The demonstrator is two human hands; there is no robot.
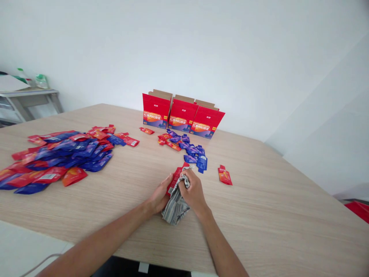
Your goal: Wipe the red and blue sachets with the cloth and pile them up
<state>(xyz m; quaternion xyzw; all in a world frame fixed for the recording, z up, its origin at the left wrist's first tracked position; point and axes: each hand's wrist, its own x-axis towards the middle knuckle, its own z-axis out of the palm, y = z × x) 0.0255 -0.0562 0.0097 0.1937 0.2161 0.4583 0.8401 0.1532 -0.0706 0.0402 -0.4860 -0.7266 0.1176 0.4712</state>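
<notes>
Near the table's front, my left hand [160,195] is closed on a red pouch [174,182] with pale print and a label. My right hand [193,192] grips a striped grey cloth [175,207], bunched against the pouch, and its lower part hangs toward the table. The cloth and fingers hide part of the pouch. Just beyond my hands lies a loose group of blue pouches [191,149] and red pouches [174,146]. A single red pouch [225,176] lies apart to the right.
A large heap of red and blue pouches [77,150] covers the left of the wooden table [259,215]. Three red and blue cartons [181,117] with raised flaps stand in a row at the back. A side desk [31,92] with bottles is at far left, by the white wall.
</notes>
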